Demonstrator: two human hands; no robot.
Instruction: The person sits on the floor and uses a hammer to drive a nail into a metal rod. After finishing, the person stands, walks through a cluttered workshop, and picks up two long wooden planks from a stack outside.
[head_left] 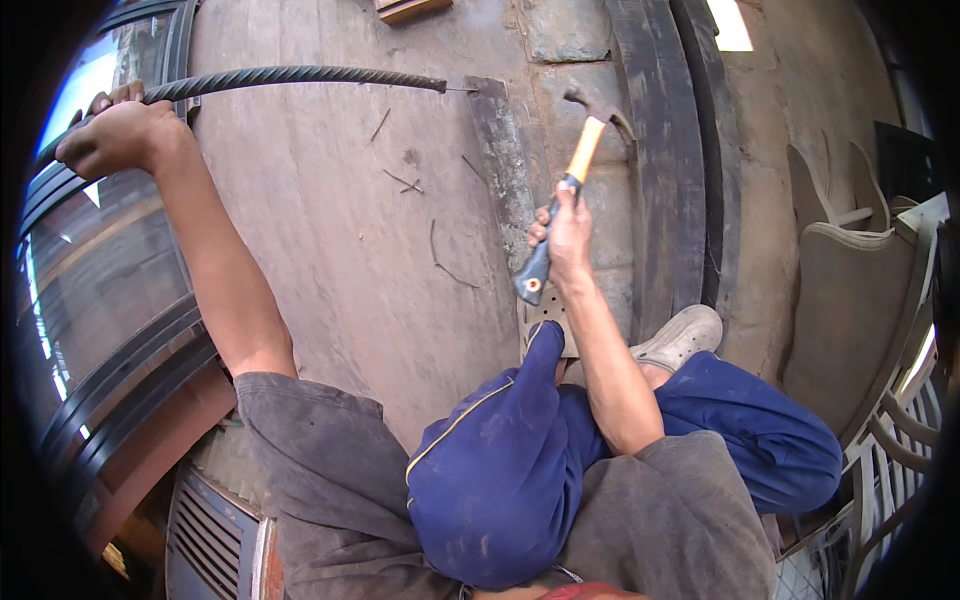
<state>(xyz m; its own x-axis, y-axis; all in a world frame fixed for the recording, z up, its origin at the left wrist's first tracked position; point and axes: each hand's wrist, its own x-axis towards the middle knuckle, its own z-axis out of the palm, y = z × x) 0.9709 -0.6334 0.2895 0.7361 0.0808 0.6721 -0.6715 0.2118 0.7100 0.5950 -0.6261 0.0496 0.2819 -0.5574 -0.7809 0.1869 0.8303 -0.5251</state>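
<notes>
My left hand (120, 135) is stretched far out to the upper left, its fingers wrapped round a long ribbed steel bar (300, 76). The bar's free end reaches right, close to a thin nail (461, 91) that sticks out sideways from the end of a worn wooden board (503, 160). Whether bar and nail touch I cannot tell. In my right hand (566, 240) is a claw hammer (587, 148) with a yellow and dark blue handle. I grip it low on the handle, its head pointing up and away, above the stone edge right of the board.
Several thin bent wires or nails (405, 181) lie on the floor (330, 250). Long dark beams (660, 150) run along the right of the stones. Dark metal frames with glass (120, 375) stand at left, a brown wooden chair-like piece (840, 310) at right. My clog (683, 338) rests by the beams.
</notes>
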